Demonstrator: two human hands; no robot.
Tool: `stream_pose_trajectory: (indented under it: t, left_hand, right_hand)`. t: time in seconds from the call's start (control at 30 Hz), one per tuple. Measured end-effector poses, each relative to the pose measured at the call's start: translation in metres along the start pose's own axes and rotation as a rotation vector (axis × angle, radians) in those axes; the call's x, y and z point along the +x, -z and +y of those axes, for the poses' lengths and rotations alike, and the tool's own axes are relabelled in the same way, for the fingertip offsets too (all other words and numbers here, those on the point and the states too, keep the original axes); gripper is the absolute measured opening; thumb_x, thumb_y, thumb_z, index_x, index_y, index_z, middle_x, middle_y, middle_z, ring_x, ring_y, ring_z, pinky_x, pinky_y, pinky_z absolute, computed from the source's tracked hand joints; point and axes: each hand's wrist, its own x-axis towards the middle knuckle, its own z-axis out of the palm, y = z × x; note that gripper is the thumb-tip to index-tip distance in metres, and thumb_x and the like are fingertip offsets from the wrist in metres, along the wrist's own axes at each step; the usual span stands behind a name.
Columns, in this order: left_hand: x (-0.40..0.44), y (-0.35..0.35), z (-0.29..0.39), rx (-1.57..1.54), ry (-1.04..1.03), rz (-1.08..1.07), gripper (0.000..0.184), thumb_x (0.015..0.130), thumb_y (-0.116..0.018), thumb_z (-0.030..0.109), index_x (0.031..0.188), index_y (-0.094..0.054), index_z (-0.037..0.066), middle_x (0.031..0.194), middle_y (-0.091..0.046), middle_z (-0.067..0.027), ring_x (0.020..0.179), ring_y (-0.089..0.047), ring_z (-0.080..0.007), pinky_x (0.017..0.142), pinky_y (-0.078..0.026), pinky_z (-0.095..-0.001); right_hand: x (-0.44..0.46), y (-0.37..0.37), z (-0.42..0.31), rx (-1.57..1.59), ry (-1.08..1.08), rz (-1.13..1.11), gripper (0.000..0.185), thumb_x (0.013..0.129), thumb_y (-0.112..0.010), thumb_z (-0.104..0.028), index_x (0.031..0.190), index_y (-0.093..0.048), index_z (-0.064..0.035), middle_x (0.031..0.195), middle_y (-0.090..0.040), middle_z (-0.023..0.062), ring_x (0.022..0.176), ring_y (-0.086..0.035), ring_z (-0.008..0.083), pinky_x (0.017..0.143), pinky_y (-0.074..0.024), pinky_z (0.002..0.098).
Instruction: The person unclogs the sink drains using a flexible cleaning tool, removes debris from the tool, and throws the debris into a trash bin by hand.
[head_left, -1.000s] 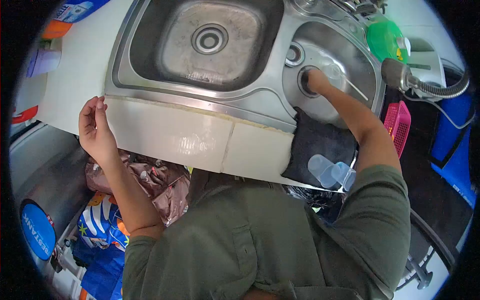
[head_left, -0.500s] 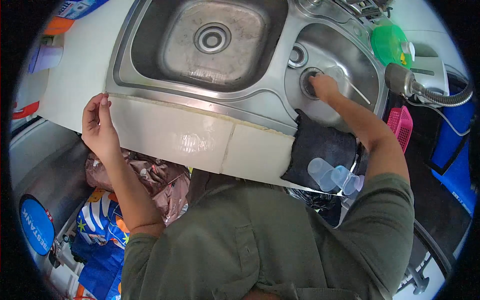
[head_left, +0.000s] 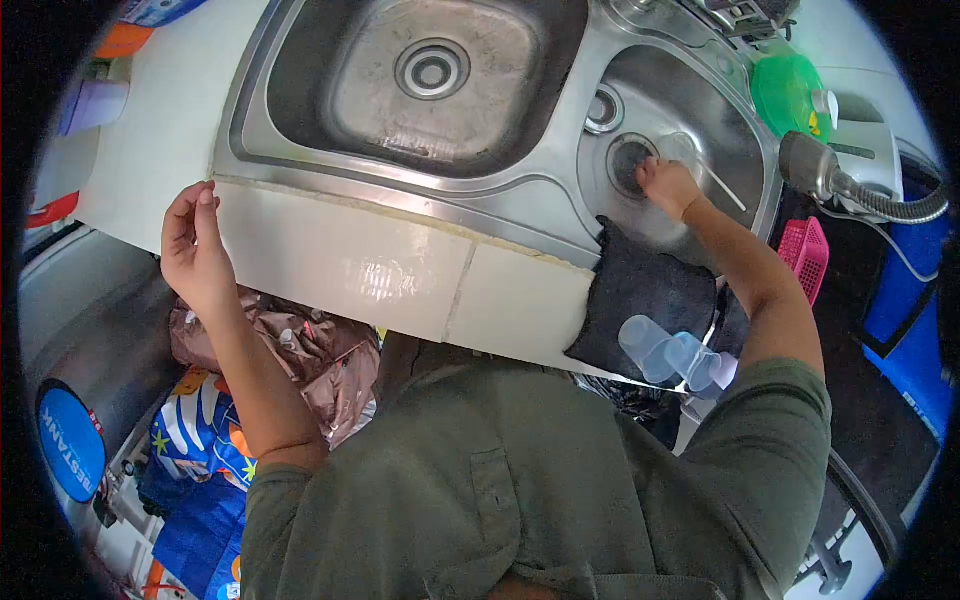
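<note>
R hand (head_left: pixel 670 187) partly hides small-basin drain (head_left: pixel 630 165).

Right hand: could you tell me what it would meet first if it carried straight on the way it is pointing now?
The right hand would most likely meet the drain in the small basin, just ahead of its fingertips, though its height above it is unclear.

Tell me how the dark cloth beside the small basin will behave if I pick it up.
The dark cloth will probably hang floppy, as its edge looks soft and uneven. It looks thin, so likely light, though I can't tell if it's wet. Lifting it could well tip or roll the translucent containers resting on it.
</note>
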Motion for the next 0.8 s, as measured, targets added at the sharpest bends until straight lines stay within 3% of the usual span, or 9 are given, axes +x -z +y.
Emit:
stream_pose_trajectory:
  t: [0.2, 0.27, 0.5, 0.57, 0.6, 0.67, 0.7, 0.77, 0.8]
  left_hand:
    - [-0.001, -0.007, 0.002, 0.019, -0.007, -0.015, 0.012, 0.082, -0.056, 0.008, 0.089, -0.059, -0.001, 0.087, -0.061, -0.0063, 0.079, -0.055, -0.0106, 0.075, -0.044, -0.0230]
    - [0.000, -0.006, 0.001, 0.013, -0.010, -0.019, 0.012, 0.082, -0.056, 0.008, 0.089, -0.059, -0.001, 0.087, -0.061, -0.0061, 0.079, -0.055, -0.0105, 0.075, -0.044, -0.0229]
    - [-0.002, 0.001, 0.010, -0.008, -0.001, 0.013, 0.012, 0.082, -0.056, 0.007, 0.089, -0.059, -0.002, 0.086, -0.061, -0.0056, 0.078, -0.055, -0.0100, 0.073, -0.043, -0.0219]
    - [-0.003, 0.008, 0.005, -0.019, -0.007, 0.010, 0.012, 0.082, -0.056, 0.007, 0.089, -0.059, -0.002, 0.086, -0.061, -0.0056, 0.078, -0.055, -0.0100, 0.073, -0.043, -0.0219]
    - [0.000, 0.010, 0.004, -0.032, -0.022, 0.001, 0.012, 0.082, -0.056, 0.007, 0.089, -0.059, -0.002, 0.086, -0.061, -0.0056, 0.078, -0.055, -0.0100, 0.073, -0.043, -0.0218]
    - [0.000, 0.016, 0.003, -0.019, -0.026, 0.019, 0.012, 0.082, -0.056, 0.007, 0.088, -0.059, -0.002, 0.086, -0.061, -0.0055, 0.078, -0.055, -0.0101, 0.073, -0.043, -0.0220]
    - [-0.001, 0.019, 0.003, -0.004, -0.023, 0.026, 0.012, 0.082, -0.056, 0.007, 0.088, -0.059, -0.002, 0.086, -0.061, -0.0055, 0.078, -0.055, -0.0102, 0.074, -0.043, -0.0221]
    - [-0.001, 0.024, -0.003, -0.005, -0.016, 0.034, 0.012, 0.082, -0.056, 0.007, 0.088, -0.059, -0.002, 0.086, -0.061, -0.0056, 0.078, -0.055, -0.0102, 0.074, -0.043, -0.0221]
    - [-0.002, 0.025, -0.005, -0.010, -0.008, 0.027, 0.012, 0.082, -0.056, 0.007, 0.088, -0.059, -0.002, 0.086, -0.061, -0.0057, 0.078, -0.055, -0.0102, 0.074, -0.043, -0.0222]
  right_hand:
    - [0.007, -0.009, -0.012, 0.075, -0.113, -0.059, 0.012, 0.074, -0.047, -0.010, 0.078, -0.055, -0.0020, 0.075, -0.058, 0.0129, 0.069, -0.059, 0.0290, 0.056, -0.0480, 0.0398]
    - [0.019, 0.002, -0.019, 0.354, -0.533, -0.207, 0.014, 0.073, -0.048, -0.009, 0.078, -0.057, -0.0003, 0.079, -0.061, 0.0160, 0.073, -0.060, 0.0310, 0.059, -0.0484, 0.0407]
    - [0.036, -0.024, -0.008, 0.224, -0.286, -0.291, 0.015, 0.074, -0.048, -0.013, 0.082, -0.058, -0.0045, 0.078, -0.060, 0.0190, 0.076, -0.058, 0.0343, 0.063, -0.0458, 0.0445]
    - [0.040, -0.065, 0.014, 0.533, -0.585, -0.212, 0.019, 0.073, -0.048, -0.014, 0.076, -0.061, -0.0009, 0.078, -0.061, 0.0170, 0.075, -0.061, 0.0305, 0.063, -0.0487, 0.0404]
    - [0.042, -0.063, 0.017, 0.526, -0.581, -0.201, 0.019, 0.073, -0.048, -0.014, 0.076, -0.061, -0.0009, 0.078, -0.061, 0.0170, 0.075, -0.061, 0.0305, 0.063, -0.0487, 0.0404]
    - [0.039, -0.063, 0.013, 0.753, -0.772, -0.275, 0.019, 0.073, -0.047, -0.014, 0.075, -0.061, -0.0009, 0.077, -0.061, 0.0169, 0.076, -0.060, 0.0307, 0.065, -0.0487, 0.0398]
    - [0.036, -0.045, 0.004, 0.751, -0.762, -0.278, 0.019, 0.073, -0.047, -0.014, 0.075, -0.061, -0.0009, 0.077, -0.061, 0.0169, 0.076, -0.060, 0.0307, 0.065, -0.0487, 0.0398]
    - [0.037, 0.005, -0.012, 0.201, -0.238, -0.237, 0.019, 0.074, -0.048, -0.015, 0.076, -0.061, -0.0014, 0.077, -0.061, 0.0182, 0.076, -0.059, 0.0329, 0.066, -0.0479, 0.0407]
    - [0.038, 0.007, -0.017, 0.206, -0.237, -0.243, 0.019, 0.074, -0.048, -0.015, 0.076, -0.061, -0.0014, 0.077, -0.061, 0.0182, 0.076, -0.059, 0.0329, 0.066, -0.0479, 0.0407]
